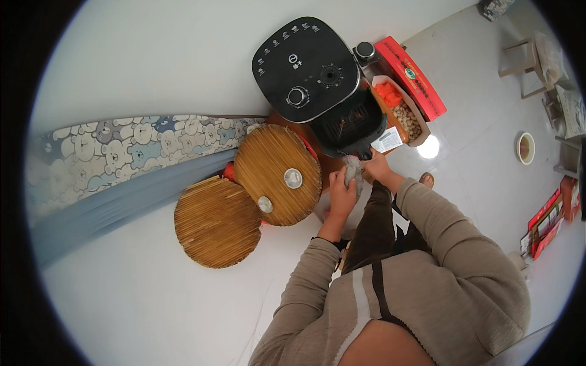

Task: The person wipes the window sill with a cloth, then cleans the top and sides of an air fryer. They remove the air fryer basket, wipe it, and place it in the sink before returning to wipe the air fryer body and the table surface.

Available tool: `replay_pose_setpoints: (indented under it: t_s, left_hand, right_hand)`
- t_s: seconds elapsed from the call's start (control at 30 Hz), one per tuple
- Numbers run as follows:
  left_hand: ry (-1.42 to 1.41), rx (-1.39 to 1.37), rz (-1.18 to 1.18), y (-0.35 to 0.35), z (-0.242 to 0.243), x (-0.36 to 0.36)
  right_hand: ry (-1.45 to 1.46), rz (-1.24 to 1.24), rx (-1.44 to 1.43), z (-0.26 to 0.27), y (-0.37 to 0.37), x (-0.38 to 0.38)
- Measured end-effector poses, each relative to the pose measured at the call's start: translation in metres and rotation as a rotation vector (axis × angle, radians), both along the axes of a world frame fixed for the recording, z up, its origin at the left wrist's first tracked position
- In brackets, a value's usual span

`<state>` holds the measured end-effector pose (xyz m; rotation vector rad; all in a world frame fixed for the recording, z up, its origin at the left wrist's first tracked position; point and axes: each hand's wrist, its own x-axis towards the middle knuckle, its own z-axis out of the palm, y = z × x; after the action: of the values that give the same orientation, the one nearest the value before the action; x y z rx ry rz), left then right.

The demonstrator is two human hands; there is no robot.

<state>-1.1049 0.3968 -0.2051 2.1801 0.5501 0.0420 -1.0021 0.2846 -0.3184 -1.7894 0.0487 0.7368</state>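
A black air fryer (304, 64) has its drawer (350, 126) pulled out towards me. Inside the drawer a rack is visible, though its details are dark. My right hand (379, 165) grips the drawer's handle (361, 152) at its front end. Bunched in my left hand (343, 192) is a grey cloth (353, 171), just below the handle and against its left side. A white printed paper (387, 140) lies beside the drawer, above my right hand.
Two round stalk mats (217, 224) stand at the left, one bearing two small metal lids (293, 178). Right of the fryer are a carton of nuts (409, 121) and a red box (412, 78). A bear-print bed cover (137, 142), stool (526, 59) and bucket (525, 148) stand farther off.
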Motion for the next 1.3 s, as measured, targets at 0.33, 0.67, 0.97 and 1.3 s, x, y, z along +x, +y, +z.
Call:
replay_pose_setpoints:
  t_s: [0.33,0.67,0.97,1.3]
  left_hand:
    - [-0.073,0.021,-0.066,-0.018,0.023,-0.005]
    - [-0.178,0.024,-0.030,-0.063,0.096,-0.008]
    - [-0.366,0.225,0.254,-0.070,0.166,0.018]
    - [-0.359,0.107,-0.028,-0.099,0.182,0.095]
  right_hand:
    - [0.162,-0.052,0.100,0.050,-0.041,-0.016]
    - [0.075,0.178,-0.022,0.150,-0.163,0.005]
    - [-0.090,0.140,0.113,0.236,-0.279,0.011]
    - [-0.509,0.013,0.268,0.331,-0.357,0.003]
